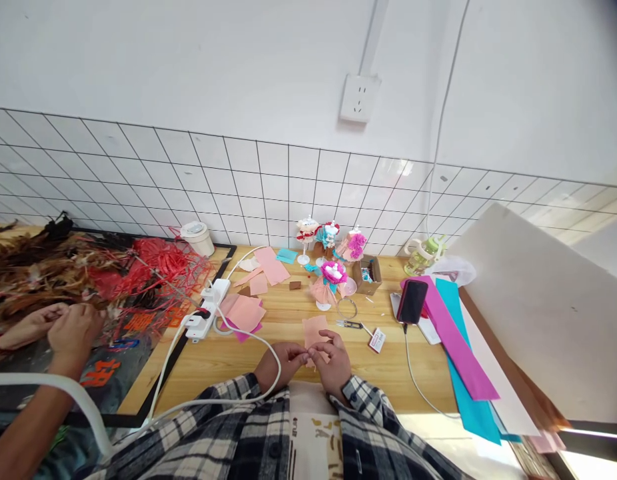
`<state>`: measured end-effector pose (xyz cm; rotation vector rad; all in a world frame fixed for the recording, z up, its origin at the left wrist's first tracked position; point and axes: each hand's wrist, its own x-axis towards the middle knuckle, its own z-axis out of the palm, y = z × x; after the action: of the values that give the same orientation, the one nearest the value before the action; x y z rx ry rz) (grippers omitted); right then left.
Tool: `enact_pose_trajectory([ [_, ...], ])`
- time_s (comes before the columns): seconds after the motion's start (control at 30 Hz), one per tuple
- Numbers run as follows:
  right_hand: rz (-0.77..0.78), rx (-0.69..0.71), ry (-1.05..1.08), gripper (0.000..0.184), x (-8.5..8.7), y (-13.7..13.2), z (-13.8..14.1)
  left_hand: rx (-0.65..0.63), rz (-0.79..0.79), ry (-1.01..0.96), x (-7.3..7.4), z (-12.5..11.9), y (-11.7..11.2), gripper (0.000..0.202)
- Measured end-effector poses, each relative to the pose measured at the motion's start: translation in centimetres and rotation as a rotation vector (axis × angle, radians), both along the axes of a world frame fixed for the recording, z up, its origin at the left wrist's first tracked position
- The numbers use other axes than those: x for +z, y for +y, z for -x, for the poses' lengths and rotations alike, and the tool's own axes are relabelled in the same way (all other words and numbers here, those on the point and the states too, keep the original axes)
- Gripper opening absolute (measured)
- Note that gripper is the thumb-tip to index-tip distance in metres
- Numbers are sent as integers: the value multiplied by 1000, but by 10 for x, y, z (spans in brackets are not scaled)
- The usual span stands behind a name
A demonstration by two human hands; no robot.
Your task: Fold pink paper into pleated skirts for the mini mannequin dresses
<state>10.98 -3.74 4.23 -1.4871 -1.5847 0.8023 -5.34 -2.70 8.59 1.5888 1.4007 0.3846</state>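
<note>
My left hand (282,363) and my right hand (333,361) meet just above the front of the table, thumbs and index fingertips pinched together. What sits between the fingertips is too small to make out. Right behind and under them is a peach sheet of crepe paper (314,325), partly covered by my fingers. Beyond it stands a small dress-form figure with a peach paper skirt and magenta ruffle (333,272). Thread snips (349,325) and a small white card with red print (377,341) lie to the right of my hands.
A power strip (208,310) and its white cable (253,337) run at left, the cable passing over my left wrist. More peach sheets (243,312) lie beside it. A phone (412,301), paper strips (463,347) and cardboard box (367,275) are right. Another person's hands (73,330) work among feathers.
</note>
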Motion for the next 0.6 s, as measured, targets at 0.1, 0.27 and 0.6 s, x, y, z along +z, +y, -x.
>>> enact_pose_trajectory([
  [0.1,18,-9,40,17,2,-2,2,-18,-50,-52,1,0,0,39],
  [0.27,-4,-38,54,17,5,-4,3,-23,-113,-73,6,0,0,35],
  [0.6,-10,-43,64,21,4,-5,1,-50,-194,-72,11,0,-1,30],
])
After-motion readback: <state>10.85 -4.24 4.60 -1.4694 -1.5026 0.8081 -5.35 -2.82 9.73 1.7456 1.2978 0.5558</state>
